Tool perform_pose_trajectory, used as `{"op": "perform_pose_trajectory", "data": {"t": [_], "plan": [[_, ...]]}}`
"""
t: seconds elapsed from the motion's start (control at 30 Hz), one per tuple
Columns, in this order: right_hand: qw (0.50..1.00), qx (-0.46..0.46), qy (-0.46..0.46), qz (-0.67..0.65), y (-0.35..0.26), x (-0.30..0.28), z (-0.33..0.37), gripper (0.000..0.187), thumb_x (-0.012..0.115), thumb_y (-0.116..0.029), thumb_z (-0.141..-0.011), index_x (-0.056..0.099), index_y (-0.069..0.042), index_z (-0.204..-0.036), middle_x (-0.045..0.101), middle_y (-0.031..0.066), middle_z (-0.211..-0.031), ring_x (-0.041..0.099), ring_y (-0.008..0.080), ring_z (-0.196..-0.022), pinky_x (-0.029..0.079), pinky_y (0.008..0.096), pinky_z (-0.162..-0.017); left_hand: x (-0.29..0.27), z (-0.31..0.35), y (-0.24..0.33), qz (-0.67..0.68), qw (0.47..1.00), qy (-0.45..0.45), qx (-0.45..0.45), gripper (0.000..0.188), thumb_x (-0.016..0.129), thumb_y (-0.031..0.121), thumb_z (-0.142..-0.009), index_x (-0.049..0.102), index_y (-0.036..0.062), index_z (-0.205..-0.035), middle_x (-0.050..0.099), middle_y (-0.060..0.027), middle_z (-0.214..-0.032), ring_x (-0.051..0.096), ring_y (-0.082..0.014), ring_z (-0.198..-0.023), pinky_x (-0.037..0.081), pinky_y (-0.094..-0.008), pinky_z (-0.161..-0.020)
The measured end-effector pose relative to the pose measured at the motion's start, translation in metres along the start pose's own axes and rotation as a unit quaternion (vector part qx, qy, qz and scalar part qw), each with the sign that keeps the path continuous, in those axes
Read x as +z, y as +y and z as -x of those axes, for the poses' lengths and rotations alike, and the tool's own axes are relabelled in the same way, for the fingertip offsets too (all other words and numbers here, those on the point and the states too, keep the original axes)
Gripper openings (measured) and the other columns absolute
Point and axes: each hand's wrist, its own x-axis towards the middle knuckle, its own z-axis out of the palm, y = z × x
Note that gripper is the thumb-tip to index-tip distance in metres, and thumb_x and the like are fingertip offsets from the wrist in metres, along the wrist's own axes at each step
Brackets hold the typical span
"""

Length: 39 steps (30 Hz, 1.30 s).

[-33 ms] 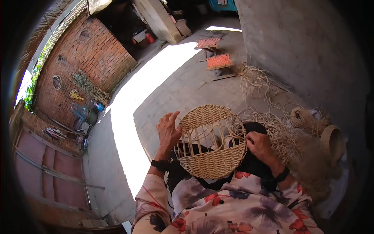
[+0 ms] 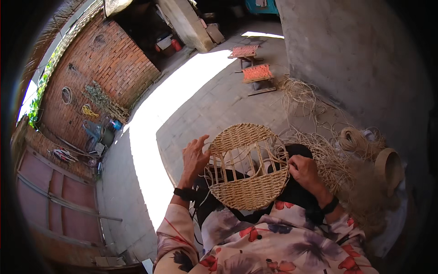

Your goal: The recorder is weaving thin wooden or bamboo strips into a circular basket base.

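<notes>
A round woven straw panel point(image 2: 248, 195) rests over my lap. Its near and far parts are tightly woven, while bare twisted cords with gaps cross its middle. At the panel's right rim my right hand point(image 2: 303, 169) is closed, thumb and fingers gripping the edge. By the left rim my left hand point(image 2: 195, 157) is raised with fingers stretched out and apart. Its thumb side faces the panel, and whether it touches a strand there is too small to tell. Loose cord hangs just below that hand.
Tangled straw cord point(image 2: 328, 171) lies at my right, with a coil of braid point(image 2: 353, 137) and a tan ring-shaped roll point(image 2: 388, 171). Two low stools with orange woven seats point(image 2: 257, 72) stand ahead. A brick wall point(image 2: 98, 64) rises at left, a grey wall point(image 2: 356, 59) at right.
My left hand has shifted slightly down and to the left beside the panel's rim. The right hand and the panel look almost unmoved.
</notes>
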Motion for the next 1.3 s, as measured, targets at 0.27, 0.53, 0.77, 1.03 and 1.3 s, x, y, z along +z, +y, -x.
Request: {"op": "perform_pose_trajectory", "data": {"t": [0.27,0.53,0.77,1.03,1.3], "plan": [[0.979,0.126,0.087,0.137,0.036,-0.007,0.009,0.011,0.064,-0.004,-0.074,0.054,-0.006,-0.077,0.058,0.0111,-0.072,0.061,0.0333,-0.067,0.048,0.0431,-0.059,-0.044,0.039,-0.002,0.427,0.880,-0.194,-0.077,0.030,0.062,0.019,-0.086,0.068,0.0002,-0.108,0.068,-0.0057,-0.082,0.061,-0.0118,-0.076,0.049,-0.0279,-0.068],[0.973,-0.126,0.014,0.195,0.005,-0.012,0.005,0.016,0.061,0.000,-0.074,0.054,-0.006,-0.086,0.054,0.0110,-0.085,0.057,0.0307,-0.077,0.046,0.0416,-0.069,-0.017,0.064,-0.001,0.388,0.902,-0.146,-0.119,0.029,0.061,0.018,-0.087,0.067,-0.0021,-0.108,0.065,-0.0047,-0.080,0.061,-0.0137,-0.075,0.051,-0.0310,-0.071],[0.996,0.077,0.044,0.018,0.036,-0.023,0.020,0.009,0.060,-0.009,-0.084,0.062,-0.003,-0.091,0.060,0.0120,-0.079,0.061,0.0329,-0.075,0.047,0.0398,-0.070,-0.013,0.084,0.008,0.372,0.917,-0.084,-0.117,0.031,0.063,0.014,-0.088,0.063,-0.0017,-0.114,0.066,-0.0050,-0.084,0.060,-0.0116,-0.076,0.051,-0.0285,-0.071],[0.956,-0.154,-0.004,0.250,-0.001,-0.021,0.003,0.009,0.067,-0.010,-0.076,0.061,-0.007,-0.082,0.057,0.0076,-0.092,0.054,0.0257,-0.097,0.037,0.0444,-0.091,-0.012,0.077,0.044,0.187,0.971,0.148,-0.015,0.021,0.069,0.007,-0.081,0.067,0.0038,-0.102,0.061,-0.0089,-0.078,0.063,-0.0249,-0.072,0.051,-0.0360,-0.069],[0.972,0.039,-0.016,0.229,0.077,-0.046,0.035,0.008,0.066,-0.009,-0.079,0.062,-0.007,-0.085,0.059,0.0066,-0.090,0.055,0.0270,-0.093,0.036,0.0441,-0.085,0.018,0.056,0.084,0.221,0.968,0.018,0.116,0.018,0.070,0.006,-0.079,0.068,0.0070,-0.096,0.059,-0.0103,-0.081,0.062,-0.0278,-0.078,0.049,-0.0396,-0.068]]}}
